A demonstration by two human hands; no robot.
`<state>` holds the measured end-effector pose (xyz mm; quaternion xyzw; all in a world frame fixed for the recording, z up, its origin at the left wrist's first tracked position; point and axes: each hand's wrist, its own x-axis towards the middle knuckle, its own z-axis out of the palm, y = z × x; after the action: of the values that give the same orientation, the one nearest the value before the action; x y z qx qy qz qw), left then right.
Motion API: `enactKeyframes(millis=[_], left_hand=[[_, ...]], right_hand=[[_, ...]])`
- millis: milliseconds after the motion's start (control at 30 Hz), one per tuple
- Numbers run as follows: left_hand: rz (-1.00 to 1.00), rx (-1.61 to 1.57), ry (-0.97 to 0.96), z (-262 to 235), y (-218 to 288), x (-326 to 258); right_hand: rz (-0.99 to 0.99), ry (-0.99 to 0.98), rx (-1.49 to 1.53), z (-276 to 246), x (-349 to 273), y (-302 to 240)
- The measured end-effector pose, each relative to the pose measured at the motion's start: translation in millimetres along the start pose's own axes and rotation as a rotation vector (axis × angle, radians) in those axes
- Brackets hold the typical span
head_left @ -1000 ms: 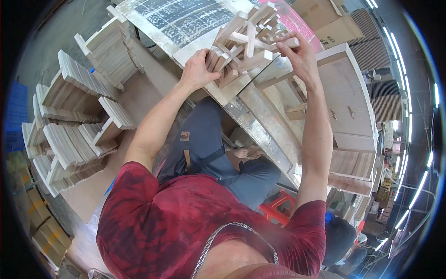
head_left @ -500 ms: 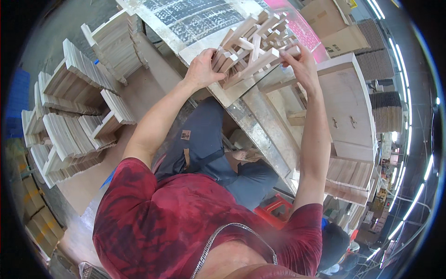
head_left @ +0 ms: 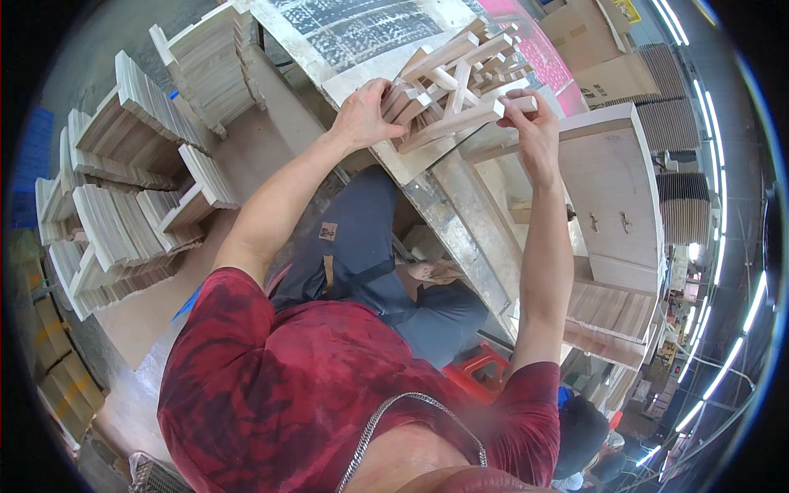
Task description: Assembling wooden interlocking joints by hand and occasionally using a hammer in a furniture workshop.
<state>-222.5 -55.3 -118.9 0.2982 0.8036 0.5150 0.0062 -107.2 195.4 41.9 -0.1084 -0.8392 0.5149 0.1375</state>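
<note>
A loose pile of pale square wooden sticks (head_left: 462,80) lies criss-crossed on the corner of the workbench (head_left: 404,164). My left hand (head_left: 362,119) is wrapped round the pile's left side, with the thumb below and the fingers above the stick ends. At the pile's right side, my right hand (head_left: 536,135) pinches the end of a wooden stick (head_left: 523,104). Its fingertips are right beside the end of a longer stick (head_left: 456,125) that slants along the near side of the pile. My palms hide part of the wood.
Stacked wooden panels (head_left: 115,222) stand to the left. A dark patterned sheet (head_left: 362,29) and a pink perforated piece (head_left: 538,49) lie at the far side. A wooden cabinet part (head_left: 612,189) and cardboard boxes (head_left: 588,41) are at right, with a red stool (head_left: 477,370) below.
My right hand has dropped slightly nearer, its fingers now closed more firmly on a stick end. The near sticks have shifted a little; my left hand stays at the pile's left side.
</note>
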Motion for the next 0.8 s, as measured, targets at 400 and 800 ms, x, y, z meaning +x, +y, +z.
enactKeyframes(millis=[400, 800], left_hand=[[0.031, -0.022, -0.011, -4, 0, -2], [0.055, -0.007, -0.020, -1, -8, -5]], right_hand=[[0.001, 0.123, 0.123, 11, -7, -4], [0.000, -0.001, -0.326, 8, -3, -8]])
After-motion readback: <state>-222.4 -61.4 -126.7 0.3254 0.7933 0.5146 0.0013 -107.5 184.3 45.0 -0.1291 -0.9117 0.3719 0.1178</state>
